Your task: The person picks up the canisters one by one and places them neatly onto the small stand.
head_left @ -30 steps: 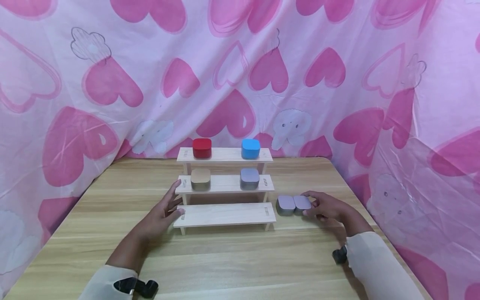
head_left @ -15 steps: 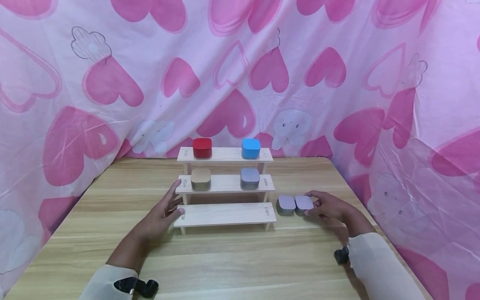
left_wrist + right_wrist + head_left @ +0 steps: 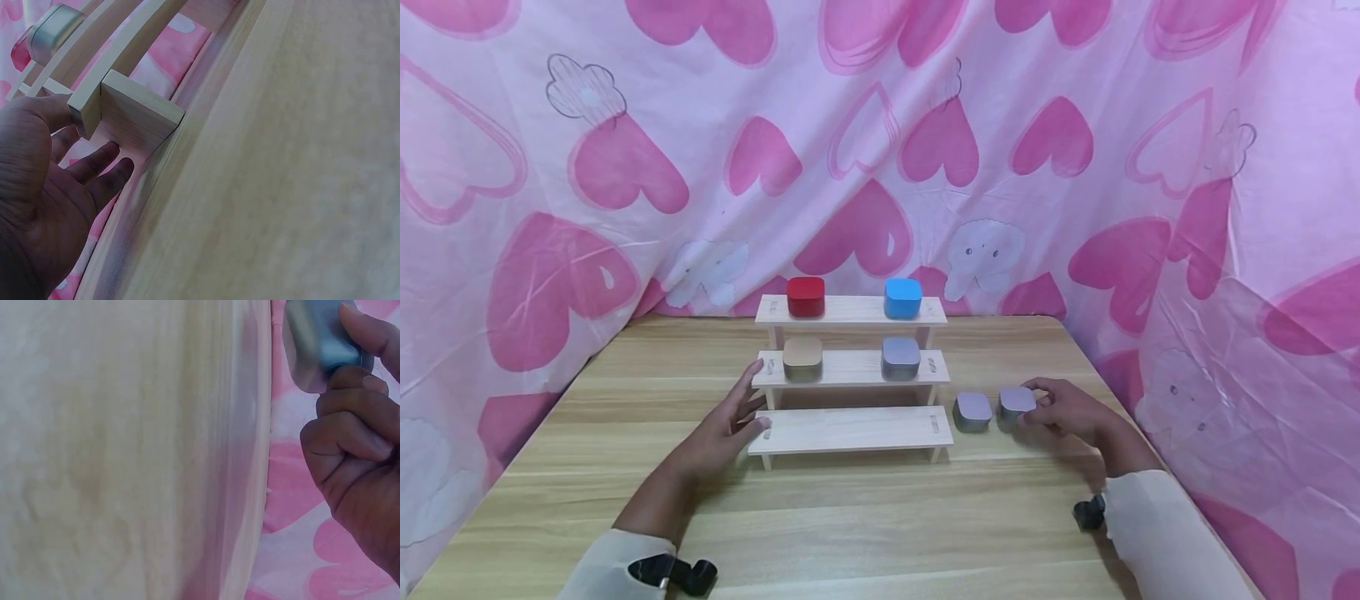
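A three-step wooden shelf stand (image 3: 850, 429) stands mid-table. At its left end my left hand (image 3: 724, 433) has its thumb on the lowest board and its index finger by the middle one. In the left wrist view that hand's (image 3: 69, 181) other fingers extend loosely beside the stand. On the right, my right hand (image 3: 1063, 412) pinches a small rounded-square tin (image 3: 1017, 402) with a pale lilac top. Its silvery side shows in the right wrist view, where the tin (image 3: 315, 347) sits between thumb and fingers. A matching tin (image 3: 972, 410) stands just left of it, apart.
The top board holds a red tin (image 3: 806, 297) and a blue tin (image 3: 902, 298). On the middle board are a beige-topped tin (image 3: 802, 358) and a lilac-topped tin (image 3: 900, 357). A pink heart-patterned curtain (image 3: 760, 158) hangs behind the wooden table (image 3: 865, 525).
My right hand has drawn its tin rightward, opening a gap from the matching tin it stood against. The left hand stays in place.
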`<action>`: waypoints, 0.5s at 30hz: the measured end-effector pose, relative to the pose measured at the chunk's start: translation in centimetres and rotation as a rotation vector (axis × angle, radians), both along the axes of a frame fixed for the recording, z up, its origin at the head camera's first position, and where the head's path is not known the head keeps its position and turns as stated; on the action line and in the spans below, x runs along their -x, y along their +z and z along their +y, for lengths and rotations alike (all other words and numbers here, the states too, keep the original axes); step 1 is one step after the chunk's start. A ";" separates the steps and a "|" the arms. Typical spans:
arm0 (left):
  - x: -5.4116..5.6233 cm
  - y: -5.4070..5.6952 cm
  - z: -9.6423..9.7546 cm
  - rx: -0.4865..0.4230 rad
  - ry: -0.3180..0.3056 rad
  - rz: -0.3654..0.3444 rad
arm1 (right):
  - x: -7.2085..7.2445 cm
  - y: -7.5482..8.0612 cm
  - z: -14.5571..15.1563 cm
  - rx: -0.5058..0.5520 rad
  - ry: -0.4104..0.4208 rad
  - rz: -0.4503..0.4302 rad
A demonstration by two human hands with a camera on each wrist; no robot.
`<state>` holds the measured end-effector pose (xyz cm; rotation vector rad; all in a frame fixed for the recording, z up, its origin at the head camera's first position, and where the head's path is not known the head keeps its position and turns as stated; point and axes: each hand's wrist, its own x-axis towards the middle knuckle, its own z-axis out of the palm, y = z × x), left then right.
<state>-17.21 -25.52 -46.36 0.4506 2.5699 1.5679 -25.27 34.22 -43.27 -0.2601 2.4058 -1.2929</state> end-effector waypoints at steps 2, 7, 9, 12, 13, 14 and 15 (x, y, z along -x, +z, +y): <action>0.0 0.0 0.0 -0.001 0.001 0.001 | -0.1 0.1 0.1 0.032 -0.006 -0.005; 0.0 0.0 -0.1 -0.001 0.004 -0.003 | -0.6 0.6 0.0 0.085 -0.036 -0.003; 0.0 0.0 0.0 -0.001 0.004 -0.005 | -0.7 0.8 -0.1 0.093 -0.054 0.012; 0.0 0.0 0.0 0.000 0.008 -0.006 | -1.0 1.2 -0.2 0.092 -0.071 0.045; 0.0 0.0 0.0 0.002 0.006 -0.003 | -1.1 1.3 -0.3 0.094 -0.077 0.057; 0.0 0.0 0.0 0.000 0.006 -0.003 | -1.2 1.5 -0.5 0.096 -0.084 0.070; 0.1 0.0 0.0 0.001 0.005 -0.001 | -1.3 1.6 -0.6 0.100 -0.084 0.085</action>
